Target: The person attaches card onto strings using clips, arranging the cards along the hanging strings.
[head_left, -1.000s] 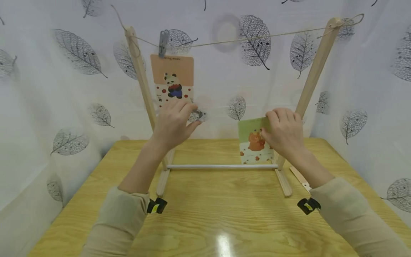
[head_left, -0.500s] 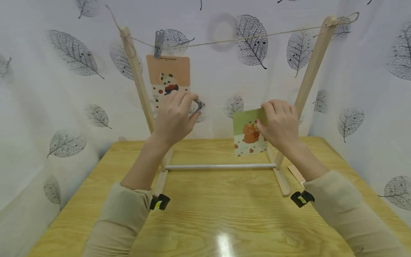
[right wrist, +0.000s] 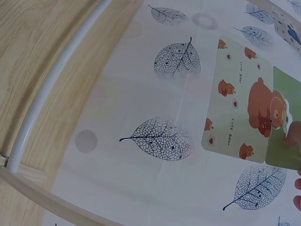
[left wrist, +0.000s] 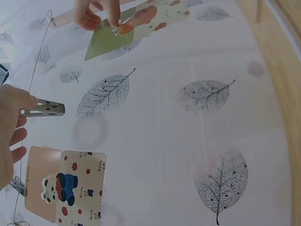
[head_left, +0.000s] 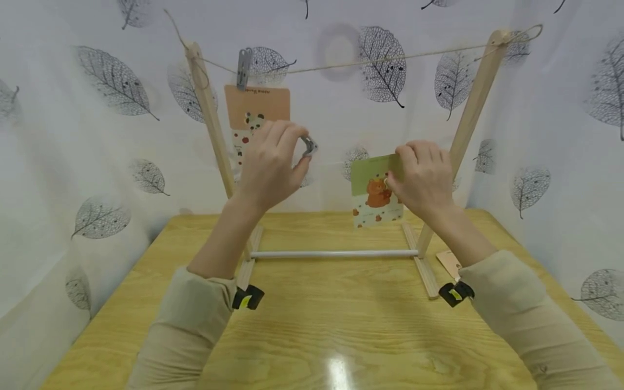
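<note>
My left hand (head_left: 270, 165) pinches a grey metal clothespin (left wrist: 44, 109) between thumb and fingers, below the twine line (head_left: 351, 65) in the head view. A green and white card with a bear (head_left: 375, 192) is pinched by its upper right part in my right hand (head_left: 425, 176), in the air left of the right post. The right wrist view shows the bear card's printed face (right wrist: 237, 110), with only fingertips at its green end. An orange and white panda card (left wrist: 81, 188) hangs from the line by another grey clothespin (head_left: 244, 69); my left hand partly covers it in the head view.
Two wooden posts, left (head_left: 214, 127) and right (head_left: 475, 108), carry the twine. A white rod (head_left: 336, 254) joins them low down. Another card (head_left: 447, 262) lies on the wooden table (head_left: 312, 319) near the right foot. A leaf-patterned curtain (head_left: 322, 119) hangs behind.
Both hands have risen, the left one also shifting slightly right with its clothespin. The bear card has gone up from near the white rod and a little left. The panda card still hangs.
</note>
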